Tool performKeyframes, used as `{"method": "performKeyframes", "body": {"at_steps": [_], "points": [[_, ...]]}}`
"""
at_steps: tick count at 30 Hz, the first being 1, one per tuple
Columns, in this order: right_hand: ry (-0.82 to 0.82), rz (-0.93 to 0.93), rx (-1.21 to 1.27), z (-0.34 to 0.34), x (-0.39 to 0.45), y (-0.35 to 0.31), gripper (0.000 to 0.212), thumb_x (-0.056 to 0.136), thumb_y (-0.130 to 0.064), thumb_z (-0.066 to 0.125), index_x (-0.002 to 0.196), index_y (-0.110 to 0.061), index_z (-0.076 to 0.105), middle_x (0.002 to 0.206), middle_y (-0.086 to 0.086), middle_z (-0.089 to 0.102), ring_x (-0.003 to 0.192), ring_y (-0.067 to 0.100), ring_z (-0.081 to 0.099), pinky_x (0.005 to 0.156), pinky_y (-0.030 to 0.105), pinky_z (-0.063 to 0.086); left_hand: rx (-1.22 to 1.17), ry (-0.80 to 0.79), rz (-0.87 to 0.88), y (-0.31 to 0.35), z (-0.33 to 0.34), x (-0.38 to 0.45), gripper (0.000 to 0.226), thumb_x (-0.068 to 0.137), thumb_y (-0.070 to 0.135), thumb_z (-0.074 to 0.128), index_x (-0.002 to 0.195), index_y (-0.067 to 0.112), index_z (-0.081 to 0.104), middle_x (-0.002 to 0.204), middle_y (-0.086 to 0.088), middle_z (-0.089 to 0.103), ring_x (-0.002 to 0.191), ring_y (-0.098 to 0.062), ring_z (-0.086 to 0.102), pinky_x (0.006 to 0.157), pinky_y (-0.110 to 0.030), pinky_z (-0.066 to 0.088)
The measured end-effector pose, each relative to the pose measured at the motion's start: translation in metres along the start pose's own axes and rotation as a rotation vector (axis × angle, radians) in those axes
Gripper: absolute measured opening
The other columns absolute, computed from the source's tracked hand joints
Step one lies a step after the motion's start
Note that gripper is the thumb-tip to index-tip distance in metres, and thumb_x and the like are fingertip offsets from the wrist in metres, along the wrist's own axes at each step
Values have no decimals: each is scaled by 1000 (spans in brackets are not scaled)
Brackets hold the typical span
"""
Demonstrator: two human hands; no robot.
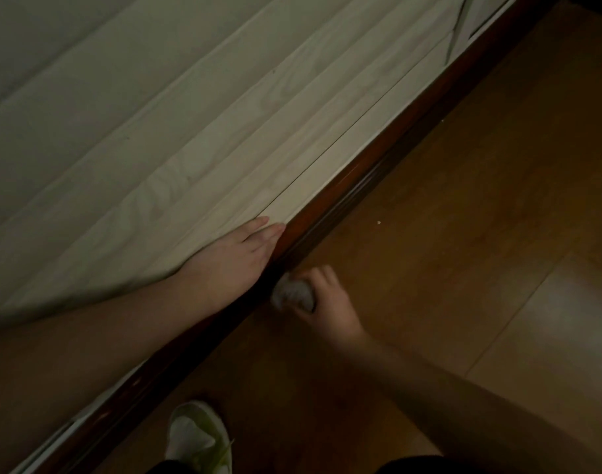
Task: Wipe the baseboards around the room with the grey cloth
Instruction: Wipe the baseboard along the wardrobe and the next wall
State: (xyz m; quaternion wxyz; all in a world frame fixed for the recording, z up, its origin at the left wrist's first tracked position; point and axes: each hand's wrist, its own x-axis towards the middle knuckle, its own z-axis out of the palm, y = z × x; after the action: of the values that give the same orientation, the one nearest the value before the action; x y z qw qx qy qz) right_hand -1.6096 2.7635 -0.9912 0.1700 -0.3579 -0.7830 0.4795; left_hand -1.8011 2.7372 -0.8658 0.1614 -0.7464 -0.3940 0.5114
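1. Shoe (198,436): pale, light-soled, at the bottom centre of the frame, standing on the floor just beside the baseboard. Dark clothing shows at the bottom edge to either side of it.

2. Floor (464,234): warm brown wood boards, filling the lower right half of the frame. A brighter patch of reflected light lies at the right edge. A small pale speck (379,222) rests on the boards right of centre.

3. Right hand (322,299): forearm enters from the lower right corner, blurred. Fingers curled and closed around the grey cloth, thumb side towards the wall.

4. Grey cloth (292,294): bunched into a small pale wad, gripped in the right hand, pressed against the lower face of the baseboard at the centre of the frame, where board meets floor.

5. Baseboard (368,172): dark reddish-brown wood with moulded grooves, running diagonally from the lower left to the upper right corner of the frame.

6. Left hand (238,254): forearm enters from the left edge. Palm flat, fingers straight and together, gripping nothing, laid on the curtain just above the top edge of the baseboard, with fingertips pointing to the upper right.

7. Curtain (190,131): pale cream fabric in long folds, covering the upper left half of the frame, held against the wall under the left hand.
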Motion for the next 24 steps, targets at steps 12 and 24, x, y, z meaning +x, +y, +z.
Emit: {"method": "performKeyframes", "body": {"at_steps": [12, 24], "points": [[-26, 98, -138, -76, 82, 50, 44, 70, -16, 85, 106, -18, 58, 106, -2, 45, 99, 16, 49, 80, 22, 36, 40, 0, 11, 1, -5, 0, 77, 101, 36, 41, 152, -8, 4, 161, -31, -8, 150, -41, -11, 105, -58, -28], [429, 514, -167, -209, 149, 97, 52, 84, -18, 75, 128, -10, 48, 134, 17, 45, 120, 36, 51, 98, 40, 46, -19, 15, -19, 3, -3, 1, 82, 100, 37, 44, 151, -10, 0, 160, -32, -11, 150, -41, -13, 113, -56, -23]]}}
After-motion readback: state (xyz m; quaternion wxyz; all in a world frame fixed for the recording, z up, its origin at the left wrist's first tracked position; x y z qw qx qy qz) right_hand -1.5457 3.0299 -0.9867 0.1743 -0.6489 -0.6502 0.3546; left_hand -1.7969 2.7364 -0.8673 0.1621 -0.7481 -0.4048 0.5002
